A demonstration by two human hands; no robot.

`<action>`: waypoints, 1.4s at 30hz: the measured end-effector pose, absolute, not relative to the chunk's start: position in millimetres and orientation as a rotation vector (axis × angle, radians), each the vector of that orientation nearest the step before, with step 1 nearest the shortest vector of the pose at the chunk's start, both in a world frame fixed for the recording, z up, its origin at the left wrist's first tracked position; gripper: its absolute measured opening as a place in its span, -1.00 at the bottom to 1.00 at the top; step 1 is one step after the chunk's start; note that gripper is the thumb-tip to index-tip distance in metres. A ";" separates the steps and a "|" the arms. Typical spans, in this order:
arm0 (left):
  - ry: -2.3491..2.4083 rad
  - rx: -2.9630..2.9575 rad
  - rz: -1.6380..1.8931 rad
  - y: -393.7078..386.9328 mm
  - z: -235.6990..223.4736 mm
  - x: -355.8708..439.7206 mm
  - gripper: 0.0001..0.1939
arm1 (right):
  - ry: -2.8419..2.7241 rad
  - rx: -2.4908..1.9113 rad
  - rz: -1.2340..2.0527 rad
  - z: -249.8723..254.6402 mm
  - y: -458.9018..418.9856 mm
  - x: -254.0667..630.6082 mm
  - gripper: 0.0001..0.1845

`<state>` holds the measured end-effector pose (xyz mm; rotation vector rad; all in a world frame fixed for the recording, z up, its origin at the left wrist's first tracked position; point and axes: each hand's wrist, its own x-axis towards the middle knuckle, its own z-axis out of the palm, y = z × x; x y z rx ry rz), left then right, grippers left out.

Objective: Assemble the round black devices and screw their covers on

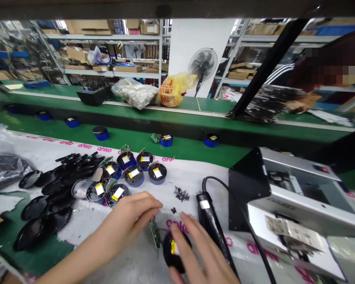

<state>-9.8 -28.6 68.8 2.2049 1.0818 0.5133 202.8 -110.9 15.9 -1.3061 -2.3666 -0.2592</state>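
Note:
My left hand (pixel 140 211) reaches in from the left, thumb and fingertips closed in a pinch. Whatever is between them is hidden. Just below the thumb, a green circuit board (pixel 155 233) stands nearly on edge, wired to a round black housing (pixel 169 252) with a yellow-and-white battery inside. Over the right side of that housing lies my right hand (pixel 199 250), fingers stretched and apart, partly covering it. Two tiny black parts (pixel 173 210) lie between my hands, with a small pile of black pieces (pixel 181 193) beyond them.
A corded black handheld tool (pixel 211 225) lies right of my hands, beside a grey-white machine (pixel 301 201). Several blue-black housings (pixel 134 176) and black discs (pixel 37 209) cover the left. More units sit on the green belt (pixel 189 152). Another person (pixel 307 79) is at the right.

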 end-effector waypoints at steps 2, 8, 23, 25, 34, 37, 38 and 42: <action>1.013 2.350 0.401 -11.8 65.0 -3.1 -0.71 | -2.418 -1.167 -0.250 16.6 -98.9 181.3 -0.41; 0.761 2.425 0.263 29.4 32.8 28.1 -0.83 | -2.288 -1.209 -0.115 3.1 -96.8 163.8 -0.73; 0.794 1.994 0.491 5.9 15.3 51.2 -0.82 | -1.728 -1.476 0.528 41.4 -115.8 196.5 -0.82; 0.858 1.809 0.569 4.1 17.3 44.5 -0.86 | -1.639 -1.490 0.745 45.0 -114.6 198.4 -0.77; 0.785 0.939 0.666 -12.7 15.6 11.1 -0.70 | -1.228 -1.482 1.162 51.9 -101.8 192.5 -0.65; 0.707 0.810 0.651 -10.9 15.7 9.2 -0.73 | -1.394 -1.552 1.119 53.1 -94.9 193.3 -0.75; 0.686 0.784 0.647 -9.8 16.7 8.5 -0.75 | -1.429 -1.566 1.113 53.2 -92.9 193.3 -0.76; 0.641 0.730 0.657 -6.1 18.8 5.1 -0.80 | -1.431 -1.538 1.142 52.8 -88.3 190.0 -0.85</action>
